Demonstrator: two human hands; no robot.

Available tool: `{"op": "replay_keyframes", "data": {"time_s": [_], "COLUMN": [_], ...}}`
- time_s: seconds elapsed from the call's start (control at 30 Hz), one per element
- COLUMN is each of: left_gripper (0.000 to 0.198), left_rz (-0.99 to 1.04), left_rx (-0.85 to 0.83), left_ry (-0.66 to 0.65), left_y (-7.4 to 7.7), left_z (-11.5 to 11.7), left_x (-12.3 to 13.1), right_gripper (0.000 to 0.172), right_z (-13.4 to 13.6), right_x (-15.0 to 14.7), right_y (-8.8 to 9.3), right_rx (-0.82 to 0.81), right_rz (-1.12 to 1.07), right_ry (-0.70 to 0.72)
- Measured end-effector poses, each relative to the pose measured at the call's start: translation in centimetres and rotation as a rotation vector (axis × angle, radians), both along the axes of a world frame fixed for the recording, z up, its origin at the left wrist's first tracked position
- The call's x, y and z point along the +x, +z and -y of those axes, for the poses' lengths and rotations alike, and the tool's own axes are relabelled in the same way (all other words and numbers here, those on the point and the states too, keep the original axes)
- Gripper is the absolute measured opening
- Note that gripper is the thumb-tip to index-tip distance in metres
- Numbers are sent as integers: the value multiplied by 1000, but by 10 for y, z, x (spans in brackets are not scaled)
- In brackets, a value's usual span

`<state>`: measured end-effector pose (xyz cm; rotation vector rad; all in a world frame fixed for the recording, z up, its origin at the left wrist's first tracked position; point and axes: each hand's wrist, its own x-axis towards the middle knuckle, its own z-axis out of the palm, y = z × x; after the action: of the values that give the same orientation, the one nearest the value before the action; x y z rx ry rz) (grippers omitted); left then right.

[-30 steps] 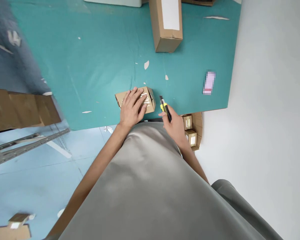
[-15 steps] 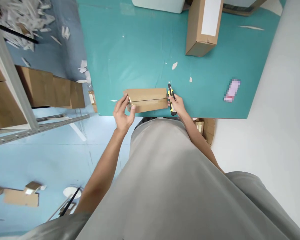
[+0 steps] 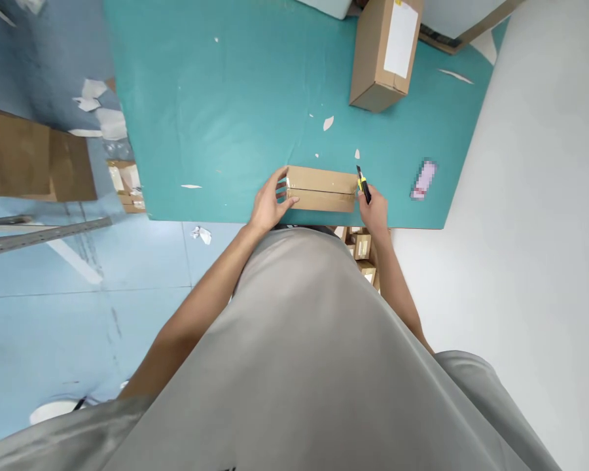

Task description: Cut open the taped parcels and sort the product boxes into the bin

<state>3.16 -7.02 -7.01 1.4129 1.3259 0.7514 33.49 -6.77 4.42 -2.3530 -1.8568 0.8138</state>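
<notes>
A small cardboard box (image 3: 321, 180) lies near the front edge of the green-topped table (image 3: 201, 131), a dark seam running along its top. My left hand (image 3: 269, 201) grips the box's left end, thumb at the near side and fingers at the far corner. In my right hand (image 3: 374, 208) is a yellow and black box cutter (image 3: 364, 185), held at the right end of the box with its tip pointing away from me. Whether the blade touches the cardboard I cannot tell.
A taller cardboard box (image 3: 375, 72) with a white label stands at the back. A pixelated pink item (image 3: 424, 180) lies to the right. Paper scraps (image 3: 328, 123) dot the table. Several small boxes (image 3: 363, 247) sit below the front edge, and larger cartons (image 3: 39, 157) stand at left.
The view has shifted, and the small box now appears farther right and tilted slightly. The box cutter has turned from nearly upright to a slant, and my right hand has rotated with it.
</notes>
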Motion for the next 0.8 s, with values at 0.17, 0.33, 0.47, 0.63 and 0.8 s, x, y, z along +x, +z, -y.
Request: {"op": "replay_keyframes", "data": {"time_s": [0.17,0.33,0.47,0.63,0.8], "left_gripper": [63,67,66,65,66], "left_rz": [27,105,148,176,203], "left_rx": [20,-16,-24,-23,-17], "left_ry": [-57,-36,-1,24,37], "left_y": [-5,-14,-14,-12,-18], "left_z": [-6,-7,-7,-8,-7], "left_x": [-6,-4,-1,1,2], "right_gripper": [55,50,49,50,51], "right_z": [-12,-31,-45,-54,-58], "right_x": [-36,-80,-101,-111,-113], "right_y": [29,38,46,59,54], "right_rx": [-25,-204,-297,-359,-364], "right_rz": [13,56,153,248,274], "right_ry": [245,574,681,734,775]}}
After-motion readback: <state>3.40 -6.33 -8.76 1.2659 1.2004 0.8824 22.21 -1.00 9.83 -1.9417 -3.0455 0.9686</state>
